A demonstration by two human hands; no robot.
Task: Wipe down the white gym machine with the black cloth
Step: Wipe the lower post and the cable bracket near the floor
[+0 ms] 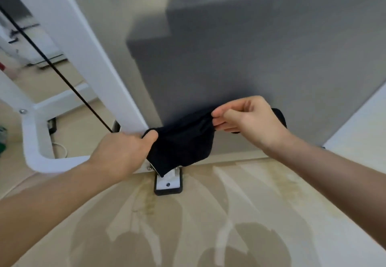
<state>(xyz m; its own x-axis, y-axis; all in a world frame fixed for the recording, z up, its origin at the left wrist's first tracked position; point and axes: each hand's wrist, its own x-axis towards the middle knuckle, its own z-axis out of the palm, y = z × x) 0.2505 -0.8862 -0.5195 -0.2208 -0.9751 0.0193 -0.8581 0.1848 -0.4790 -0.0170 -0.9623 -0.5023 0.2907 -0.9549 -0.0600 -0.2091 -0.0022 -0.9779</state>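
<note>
Holding the black cloth (183, 141) stretched between both hands in the head view. The left hand (123, 151) grips one end and the right hand (248, 120) pinches the other between thumb and fingertips. The white machine frame (83, 47) slants up beyond the left hand, with its foot plate (168, 183) just under the cloth. Can't tell if they touch. Looks like the cloth is being readied; the wiping seems left to do.
</note>
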